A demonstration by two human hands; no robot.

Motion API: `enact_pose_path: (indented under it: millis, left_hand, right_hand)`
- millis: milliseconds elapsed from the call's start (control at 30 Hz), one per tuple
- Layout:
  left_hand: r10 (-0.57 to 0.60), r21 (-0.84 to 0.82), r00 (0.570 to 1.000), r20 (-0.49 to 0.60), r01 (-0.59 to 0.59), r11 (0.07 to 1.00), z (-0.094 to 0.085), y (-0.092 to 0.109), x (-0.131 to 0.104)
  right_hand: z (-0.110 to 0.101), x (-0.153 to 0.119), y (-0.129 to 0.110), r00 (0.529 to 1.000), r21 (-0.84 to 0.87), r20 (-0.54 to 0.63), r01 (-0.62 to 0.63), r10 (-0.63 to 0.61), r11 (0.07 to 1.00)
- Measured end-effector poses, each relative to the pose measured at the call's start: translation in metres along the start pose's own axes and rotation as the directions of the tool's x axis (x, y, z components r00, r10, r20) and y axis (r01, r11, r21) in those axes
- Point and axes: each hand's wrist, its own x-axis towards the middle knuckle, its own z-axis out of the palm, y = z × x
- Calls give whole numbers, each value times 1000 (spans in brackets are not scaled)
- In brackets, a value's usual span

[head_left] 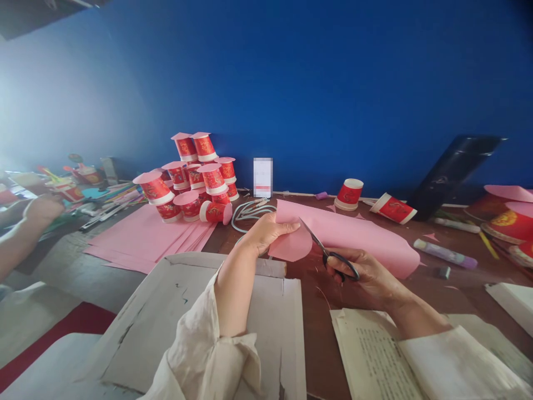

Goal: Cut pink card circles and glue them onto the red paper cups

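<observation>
Left hand (263, 232), nearer the curved flap (295, 245), pinches pink paper (353, 232); its long axis runs rightward over the table (315, 322). Right hand (370, 275) grips scissors (326, 255), 2 blades (313, 236) apparently at the paper beside the left thumb (289, 228).

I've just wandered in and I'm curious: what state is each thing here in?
Pink sheet: partly cut, bent, in the left hand
Scissors: in the right hand, blades at the sheet
Lone cup: upside down
Neighbouring cup: on its side
Stacked cups: mostly upside down, topped with pink discs
Cable: loosely coiled
Book: open
</observation>
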Motion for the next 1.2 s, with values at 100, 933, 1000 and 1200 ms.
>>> enact_pose_path:
  millis: [100, 933, 1000, 1200]
  left_hand:
    - [-16, 2, 1000, -7, 16, 1000, -1, -1, 1]
    - [-32, 4, 999, -39, 33, 999, -1, 2, 0]
    - [-31, 22, 999, -39, 32, 999, -1, 3, -1]
    - [-45, 20, 999, -30, 46, 999, 0, 6, -2]
  right_hand:
    - [-1, 0, 0, 1000, 1, 9, 11, -11, 1000]
    - [-3, 1, 5, 1000, -1, 18, 21, -21, 1000]
    - [-1, 1, 3, 1000, 2, 13, 14, -14, 1000]
    - [1, 0, 3, 1000, 50, -8, -25, 25, 998]
